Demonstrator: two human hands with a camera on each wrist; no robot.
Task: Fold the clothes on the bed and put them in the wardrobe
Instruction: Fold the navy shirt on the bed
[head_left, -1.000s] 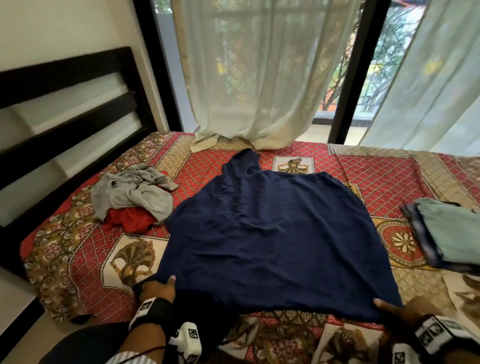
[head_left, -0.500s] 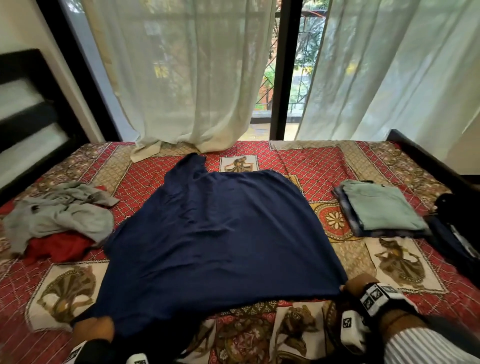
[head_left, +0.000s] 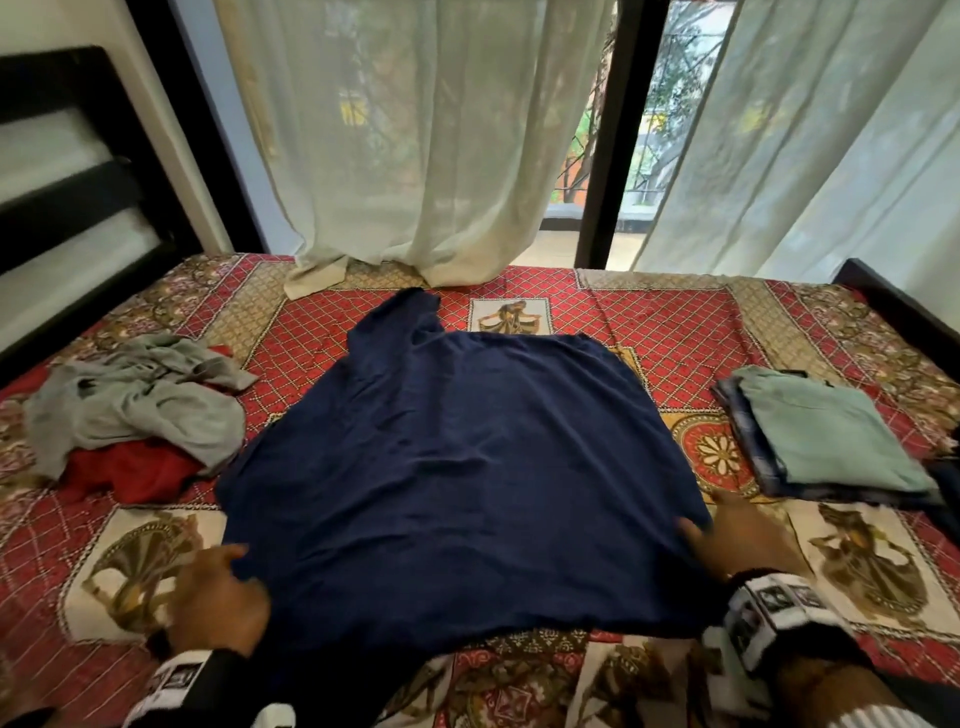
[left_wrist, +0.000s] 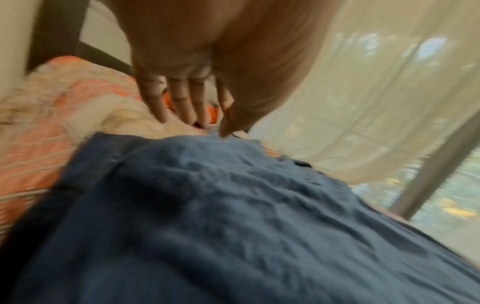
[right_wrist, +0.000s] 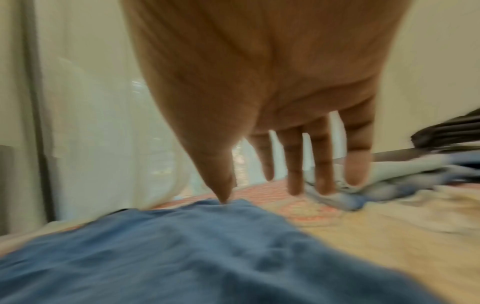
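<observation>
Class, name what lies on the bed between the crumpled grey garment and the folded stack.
The spread navy garment lies between the grey garment and folded stack, in the head view.

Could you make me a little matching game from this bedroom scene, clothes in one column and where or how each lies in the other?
Column one:
1. large navy blue garment
2. crumpled grey garment
3. red cloth
4. pale green folded garment

Column two:
A. partly under the grey heap
B. top of a neat stack on the right
C. spread flat mid-bed, a hand at each near corner
D. bunched up on the left

Pairs: 1-C, 2-D, 3-A, 4-B
</observation>
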